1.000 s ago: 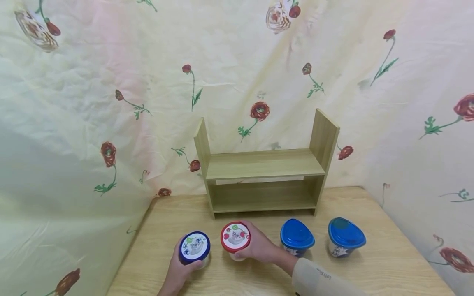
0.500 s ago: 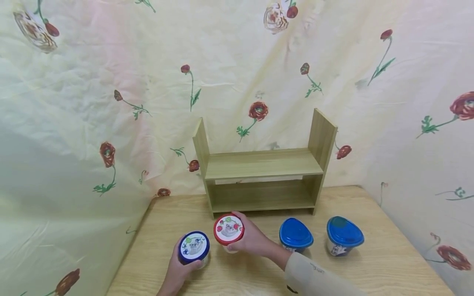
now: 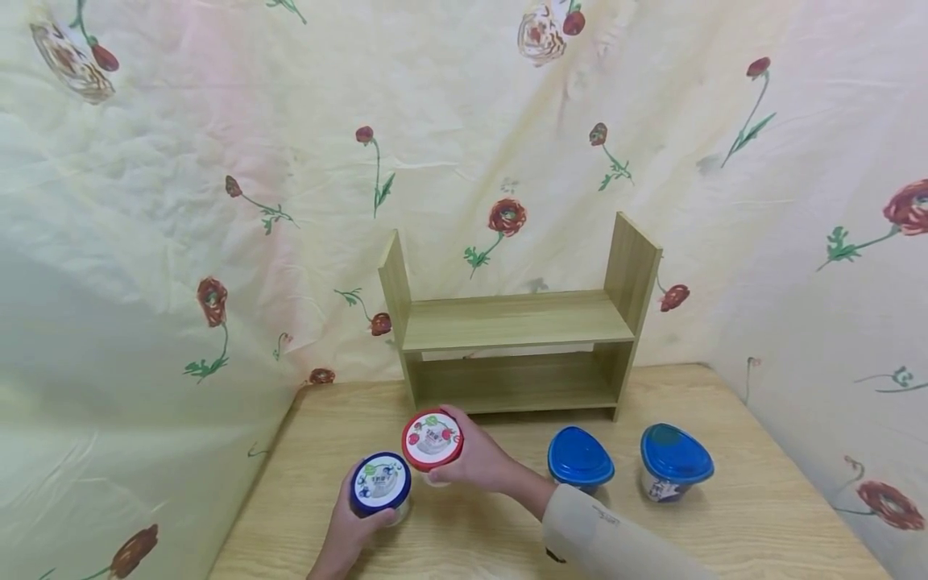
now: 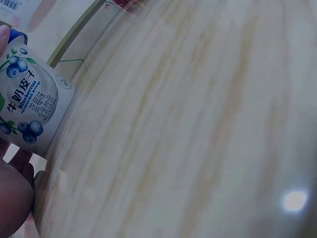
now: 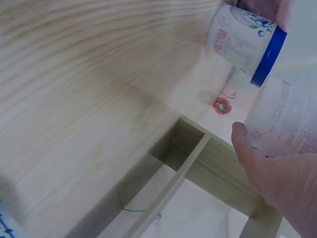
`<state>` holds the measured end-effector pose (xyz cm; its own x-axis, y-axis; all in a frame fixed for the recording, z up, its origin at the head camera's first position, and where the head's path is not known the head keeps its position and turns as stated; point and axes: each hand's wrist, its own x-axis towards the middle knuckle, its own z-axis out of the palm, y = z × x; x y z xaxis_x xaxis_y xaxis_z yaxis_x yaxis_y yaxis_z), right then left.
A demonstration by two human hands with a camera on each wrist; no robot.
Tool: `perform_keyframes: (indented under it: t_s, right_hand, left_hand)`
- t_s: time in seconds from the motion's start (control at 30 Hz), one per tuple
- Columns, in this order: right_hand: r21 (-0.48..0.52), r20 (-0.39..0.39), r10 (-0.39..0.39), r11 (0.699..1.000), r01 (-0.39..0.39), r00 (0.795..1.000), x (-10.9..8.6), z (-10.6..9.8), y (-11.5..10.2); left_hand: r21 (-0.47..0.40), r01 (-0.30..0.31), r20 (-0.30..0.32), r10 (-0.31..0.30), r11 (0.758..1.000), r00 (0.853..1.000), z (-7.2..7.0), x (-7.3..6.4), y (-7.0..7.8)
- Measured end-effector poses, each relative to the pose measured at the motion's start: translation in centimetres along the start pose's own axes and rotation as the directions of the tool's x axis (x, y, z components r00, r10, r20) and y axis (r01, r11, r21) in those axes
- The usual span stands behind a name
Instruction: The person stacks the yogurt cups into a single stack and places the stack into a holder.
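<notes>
My left hand [image 3: 346, 525] grips a cup with a dark blue lid [image 3: 380, 482] near the table's front left. Blueberries are printed on that cup [image 4: 29, 99] in the left wrist view. My right hand [image 3: 484, 457] is wrapped round a cup with a red-rimmed lid [image 3: 432, 439], red berries on its top. The red-lidded cup stands just right of and behind the blue-lidded one; whether it touches the table is hard to tell. In the right wrist view, its pale printed side [image 5: 287, 119] appears close to the blue-lidded cup [image 5: 242, 42].
A two-tier wooden shelf [image 3: 518, 322] stands at the back of the wooden table [image 3: 341, 415]. Two tubs with blue rounded-triangular lids, a nearer-centre tub [image 3: 580, 457] and an outer tub [image 3: 676, 455], sit on the right. A flower-patterned cloth [image 3: 449, 161] hangs behind and at the sides.
My right hand has carried the red-lidded cup left and slightly back, closer to the blue-lidded cup. My left hand and its cup have hardly moved.
</notes>
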<state>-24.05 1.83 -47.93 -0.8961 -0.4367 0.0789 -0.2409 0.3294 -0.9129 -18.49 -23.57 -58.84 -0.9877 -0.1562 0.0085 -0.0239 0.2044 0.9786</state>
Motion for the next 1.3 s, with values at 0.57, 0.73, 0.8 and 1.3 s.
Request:
perform_keyframes:
  t_s: [0.57, 0.73, 0.8, 1.3]
  right_hand:
    - [0.05, 0.056, -0.023, 0.999, 0.02, 0.998, 1.8, 2.6, -1.9]
    - [0.061, 0.061, -0.057, 0.997, 0.054, 0.996, 2.3, 3.3, -2.0]
    - [0.07, 0.072, -0.066, 0.996, 0.061, 0.995, 2.4, 3.5, -2.1]
    - [0.1, 0.153, -0.123, 0.989, 0.109, 0.981, 2.9, 5.3, -2.4]
  left_hand:
    - [-0.024, 0.033, 0.036, -0.032, 0.999, 0.999, 0.1, 0.2, -0.5]
    - [-0.05, 0.014, 0.052, -0.011, 0.999, 0.999, -0.1, 0.1, -0.4]
    - [-0.058, 0.007, 0.058, -0.004, 0.998, 0.998, -0.1, 0.1, -0.4]
    - [-0.094, -0.042, 0.041, 0.046, 0.995, 0.998, -0.2, 0.4, -0.8]
